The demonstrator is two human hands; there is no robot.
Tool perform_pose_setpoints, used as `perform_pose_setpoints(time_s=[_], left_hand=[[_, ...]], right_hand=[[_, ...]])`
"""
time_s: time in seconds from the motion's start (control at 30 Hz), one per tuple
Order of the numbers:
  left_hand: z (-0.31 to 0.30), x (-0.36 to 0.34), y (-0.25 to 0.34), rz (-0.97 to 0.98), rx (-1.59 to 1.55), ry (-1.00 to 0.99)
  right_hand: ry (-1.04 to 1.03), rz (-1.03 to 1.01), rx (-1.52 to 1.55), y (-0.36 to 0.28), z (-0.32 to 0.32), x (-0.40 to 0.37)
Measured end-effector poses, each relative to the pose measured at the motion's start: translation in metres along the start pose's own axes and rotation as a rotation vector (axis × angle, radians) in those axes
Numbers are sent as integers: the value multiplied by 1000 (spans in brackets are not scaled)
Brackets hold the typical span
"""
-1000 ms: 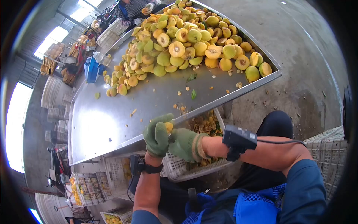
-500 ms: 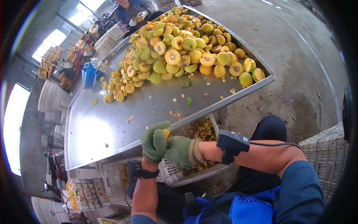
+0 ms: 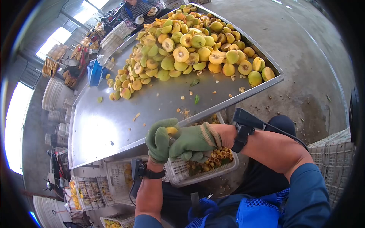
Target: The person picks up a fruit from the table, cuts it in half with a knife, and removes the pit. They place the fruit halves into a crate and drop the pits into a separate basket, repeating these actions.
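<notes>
My left hand point(image 3: 161, 141), in a green glove, is closed round a yellow fruit piece point(image 3: 172, 130) at the table's near edge. Pressed up beside it is my right hand point(image 3: 193, 141), gloved too, its fingers curled round something small and dark that I cannot make out. Both hands hang over a white crate point(image 3: 181, 171) holding fruit scraps point(image 3: 207, 165). On the metal table point(image 3: 152, 104) beyond them lies a large heap of halved yellow-green fruit point(image 3: 178, 57).
Across the table a person's gloved hands point(image 3: 146, 15) hold a fruit. A blue container point(image 3: 95, 73) stands at the table's left edge. More crates point(image 3: 123, 178) are at the lower left, and another crate point(image 3: 334, 163) is at the right.
My right hand has turned over and its wrist has risen, uncovering more scraps in the crate. The yellow piece remains in my left hand. The other person's hands have moved apart.
</notes>
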State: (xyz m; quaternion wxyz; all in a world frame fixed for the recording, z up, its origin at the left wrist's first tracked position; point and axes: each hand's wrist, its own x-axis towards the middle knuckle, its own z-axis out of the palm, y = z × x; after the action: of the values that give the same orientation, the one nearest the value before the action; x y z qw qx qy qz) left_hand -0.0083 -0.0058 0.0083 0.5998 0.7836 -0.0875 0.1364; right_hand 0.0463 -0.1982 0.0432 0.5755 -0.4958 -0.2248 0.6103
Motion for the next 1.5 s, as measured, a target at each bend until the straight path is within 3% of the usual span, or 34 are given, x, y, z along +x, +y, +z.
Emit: perform_pose_setpoints(time_s=[0.17,0.27,0.37,0.57,0.67,0.73,0.77,0.83,0.87,0.97,1.07,1.17,1.27,1.37,1.5], left_hand=[[2,-1,6,-27,-133,-8],[0,-1,5,-42,-125,-4],[-2,0,4,-79,-115,-6],[-2,9,3,-163,-255,-66],[-2,12,6,-225,-352,-94],[2,15,13,-277,-391,-78],[3,17,13,-264,-242,-97],[1,22,14,-234,57,-125],[1,20,12,-216,3,-86],[6,15,7,-164,-107,2],[7,11,9,-121,-140,39],[4,10,4,-84,-192,55],[6,8,3,-74,-213,75],[8,8,1,-72,-264,112],[10,7,-4,-80,-272,147]], right_hand=[[-325,-12,300,16,-10,16],[-256,-48,285,14,-4,16],[-21,-79,35,1,6,4],[171,-15,-93,-6,9,4],[229,-112,-170,0,9,10],[347,-300,-352,27,-3,42],[404,-392,-444,38,-8,56],[381,-408,-444,43,-9,62],[369,-418,-445,45,-10,65],[331,-106,-237,3,8,21],[297,-163,-201,4,5,21],[267,-29,-113,-3,5,15],[278,-233,-186,10,-2,29],[242,-113,-84,-3,1,16],[224,-137,-123,1,-4,23]])
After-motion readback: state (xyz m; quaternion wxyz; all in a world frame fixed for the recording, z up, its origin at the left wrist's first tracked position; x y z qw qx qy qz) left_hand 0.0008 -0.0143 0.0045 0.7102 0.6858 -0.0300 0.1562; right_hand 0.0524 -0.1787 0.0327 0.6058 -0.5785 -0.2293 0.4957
